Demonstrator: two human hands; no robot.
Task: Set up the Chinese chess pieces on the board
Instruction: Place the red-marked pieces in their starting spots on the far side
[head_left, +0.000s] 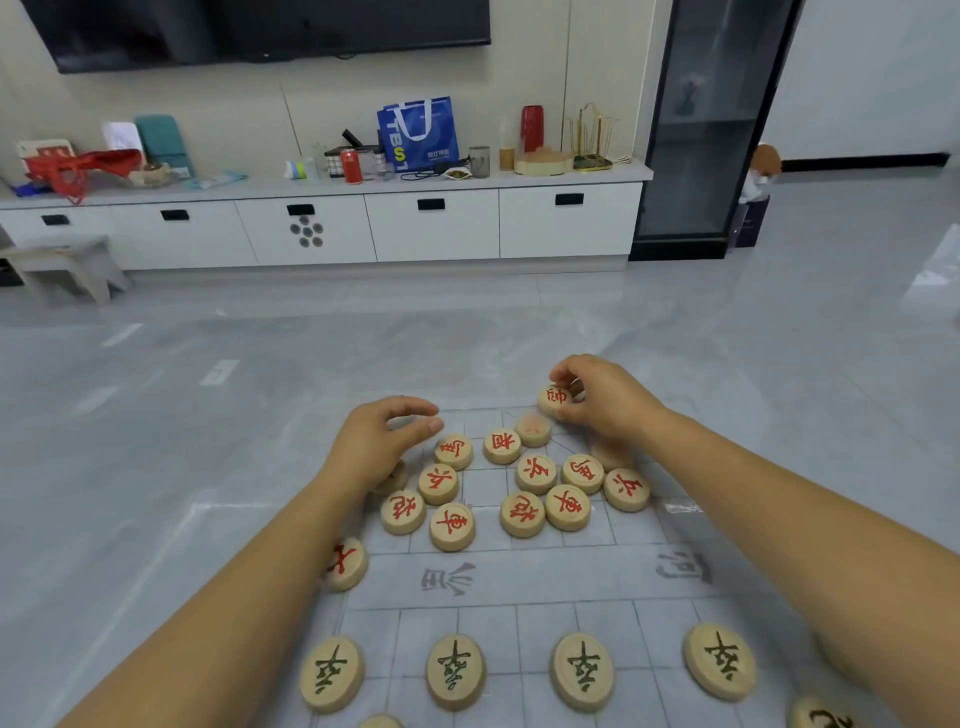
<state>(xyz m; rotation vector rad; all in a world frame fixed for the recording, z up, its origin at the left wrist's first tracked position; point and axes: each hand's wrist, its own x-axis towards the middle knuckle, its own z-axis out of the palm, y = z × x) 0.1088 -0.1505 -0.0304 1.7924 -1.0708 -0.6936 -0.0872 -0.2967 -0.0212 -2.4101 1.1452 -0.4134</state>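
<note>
A thin translucent chess board (519, 577) lies on the grey floor. Several round wooden pieces with red characters (522, 514) sit bunched on its far half. Nearer me, black-character pieces (455, 670) stand in a row. My right hand (605, 397) pinches one red piece (554, 399) above the far edge of the board. My left hand (382, 439) hovers with curled fingers at the left of the red cluster, thumb and forefinger close together over nothing I can see. One red piece (345, 564) lies partly under my left forearm.
A low white cabinet (431, 228) runs along the far wall, cluttered with a blue bag (418, 132), a red can (351, 165) and bottles. A small stool (67, 265) stands at the left. A dark glass cabinet (711, 130) rises at the right.
</note>
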